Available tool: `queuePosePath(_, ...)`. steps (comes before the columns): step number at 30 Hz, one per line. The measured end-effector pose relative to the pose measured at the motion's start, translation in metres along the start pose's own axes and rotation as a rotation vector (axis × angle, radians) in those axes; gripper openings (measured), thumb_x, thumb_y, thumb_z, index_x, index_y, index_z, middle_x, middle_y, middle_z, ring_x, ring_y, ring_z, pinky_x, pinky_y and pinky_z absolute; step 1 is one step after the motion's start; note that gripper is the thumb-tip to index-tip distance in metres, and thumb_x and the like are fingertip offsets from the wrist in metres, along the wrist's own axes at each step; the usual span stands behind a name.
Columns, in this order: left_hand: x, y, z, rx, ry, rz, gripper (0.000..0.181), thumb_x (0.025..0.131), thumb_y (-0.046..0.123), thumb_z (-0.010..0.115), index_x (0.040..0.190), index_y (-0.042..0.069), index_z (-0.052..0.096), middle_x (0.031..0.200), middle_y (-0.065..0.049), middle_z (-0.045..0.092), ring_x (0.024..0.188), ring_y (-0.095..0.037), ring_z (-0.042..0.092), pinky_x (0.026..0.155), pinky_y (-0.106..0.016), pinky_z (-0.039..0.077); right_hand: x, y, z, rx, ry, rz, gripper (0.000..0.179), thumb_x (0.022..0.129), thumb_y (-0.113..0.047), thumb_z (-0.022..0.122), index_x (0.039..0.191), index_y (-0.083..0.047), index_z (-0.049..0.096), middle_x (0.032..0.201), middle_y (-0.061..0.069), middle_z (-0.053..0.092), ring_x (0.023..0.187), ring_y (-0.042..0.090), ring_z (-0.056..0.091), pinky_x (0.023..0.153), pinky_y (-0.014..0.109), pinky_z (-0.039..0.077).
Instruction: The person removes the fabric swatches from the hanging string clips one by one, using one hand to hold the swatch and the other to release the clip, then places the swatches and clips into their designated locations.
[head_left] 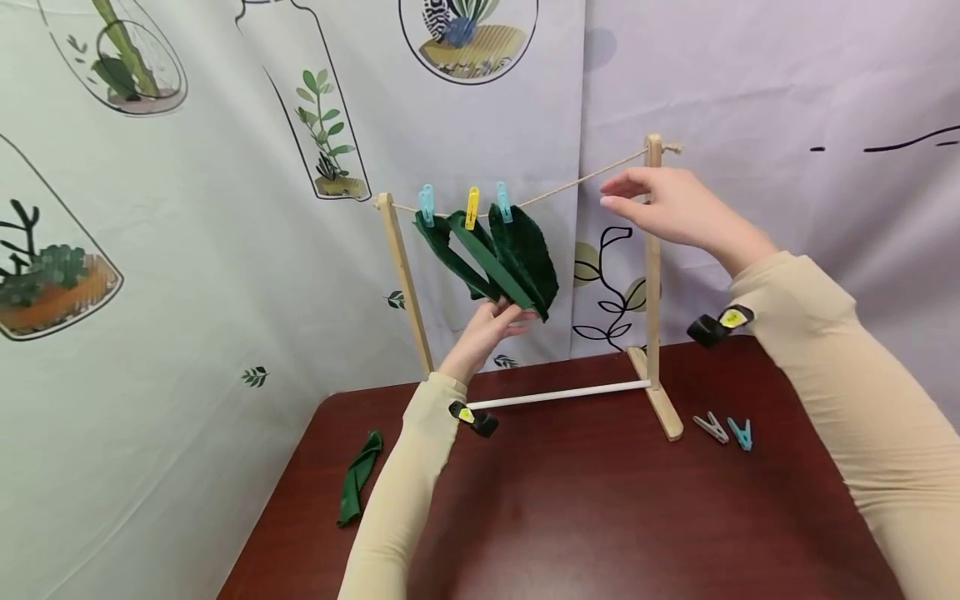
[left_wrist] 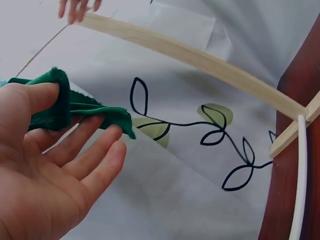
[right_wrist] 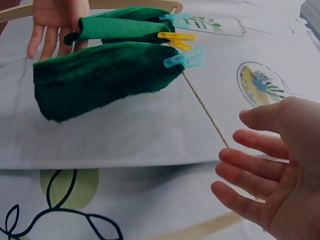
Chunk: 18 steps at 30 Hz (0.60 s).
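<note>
Steadying hanging green cloths [head_left: 528, 250] from below, apparently: left hand [head_left: 483, 335], fingers loosely apart, touching lower ends. Right hand [head_left: 682, 208], fingers apart, empty, near right post [head_left: 653, 300]. Three clothespins [head_left: 472, 208] clamp cloth tops to rope [head_left: 581, 180], left of post, keeping pieces hung.

A creased fabric backdrop [head_left: 217, 242] wraps the scene, softly lit, greenish-white toward nine o'clock and lilac-grey toward two. Its prints include a cactus terrarium [head_left: 56, 271] at nine, a tall plant bottle [head_left: 325, 137] toward eleven, a round terrarium [head_left: 476, 50] at twelve and an outlined vine [head_left: 636, 293] toward three. A glossy reddish-brown tabletop [head_left: 570, 508] spreads around six.
</note>
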<state>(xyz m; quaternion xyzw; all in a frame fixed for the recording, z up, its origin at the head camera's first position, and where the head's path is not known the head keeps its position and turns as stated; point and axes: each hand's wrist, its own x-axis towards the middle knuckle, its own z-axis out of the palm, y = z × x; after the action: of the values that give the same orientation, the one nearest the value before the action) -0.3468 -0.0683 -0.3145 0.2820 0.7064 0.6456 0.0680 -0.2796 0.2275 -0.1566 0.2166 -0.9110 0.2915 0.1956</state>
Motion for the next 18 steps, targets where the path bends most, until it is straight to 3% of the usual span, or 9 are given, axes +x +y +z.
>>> queuePosePath(8, -0.001, -0.007, 0.014, -0.178, 0.014, 0.019, 0.021, 0.105, 0.008, 0.049, 0.123, -0.003, 0.053, 0.123, -0.020, 0.062, 0.117, -0.032, 0.063, 0.102, -0.048, 0.048, 0.029, -0.018, 0.011, -0.017, -0.066, -0.059, 0.048, 0.104, -0.035, 0.055, 0.140, -0.004, 0.055, 0.134, 0.019, 0.061, 0.130, 0.036, 0.052, 0.106, 0.054, 0.040)
queuePosePath(12, 0.001, -0.008, 0.021, -0.211, 0.042, 0.043, 0.026, 0.104, 0.008, 0.052, 0.126, -0.005, 0.056, 0.119, -0.014, 0.063, 0.106, -0.023, 0.066, 0.099, -0.046, 0.050, 0.040, -0.026, 0.018, -0.017, -0.078, -0.078, 0.048, 0.105, -0.033, 0.054, 0.143, -0.003, 0.052, 0.135, 0.020, 0.060, 0.128, 0.035, 0.053, 0.104, 0.053, 0.041)
queuePosePath(18, 0.000, -0.010, 0.024, -0.231, 0.072, 0.039, 0.024, 0.103, 0.007, 0.055, 0.124, -0.006, 0.058, 0.114, -0.011, 0.065, 0.097, -0.018, 0.067, 0.099, -0.049, 0.050, 0.051, -0.039, 0.023, -0.026, -0.031, -0.107, 0.046, 0.105, -0.030, 0.054, 0.142, -0.004, 0.054, 0.131, 0.018, 0.062, 0.122, 0.033, 0.056, 0.097, 0.050, 0.046)
